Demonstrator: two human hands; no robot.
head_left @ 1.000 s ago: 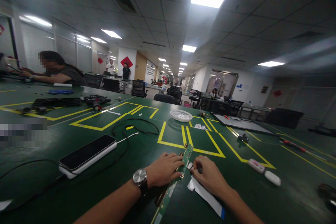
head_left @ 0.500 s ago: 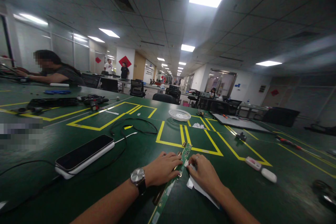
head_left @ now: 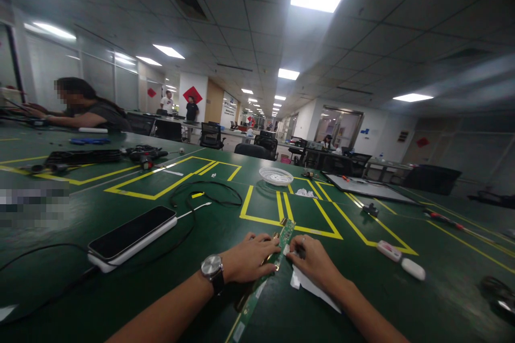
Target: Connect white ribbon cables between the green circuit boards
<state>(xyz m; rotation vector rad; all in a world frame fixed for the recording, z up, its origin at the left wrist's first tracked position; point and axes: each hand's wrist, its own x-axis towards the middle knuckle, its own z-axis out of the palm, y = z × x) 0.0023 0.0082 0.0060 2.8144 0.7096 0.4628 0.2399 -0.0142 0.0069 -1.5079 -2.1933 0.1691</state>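
Observation:
A long, narrow green circuit board [head_left: 251,308] lies slanted on the green table. My left hand [head_left: 251,257], below a wrist watch [head_left: 212,267], rests on the board's left edge with its fingers spread. On the other side, my right hand [head_left: 311,260] has thumb and fingertips pinched on a small white piece [head_left: 286,250] at the board's right edge. White paper [head_left: 316,290] lies partly under my right hand and forearm. Brownish strips on the board's left side are partly hidden by my left hand.
A phone on a white block [head_left: 132,236] and black cables [head_left: 213,183] lie left. Beyond the board stands a white basket [head_left: 276,176]. A pink-and-white case [head_left: 389,250] and a white object [head_left: 412,269] lie right. A person [head_left: 88,104] sits at the far left.
My right hand has shifted slightly, and its fingers are bent a little more. More of the white paper shows beneath it. My left hand stays on the board.

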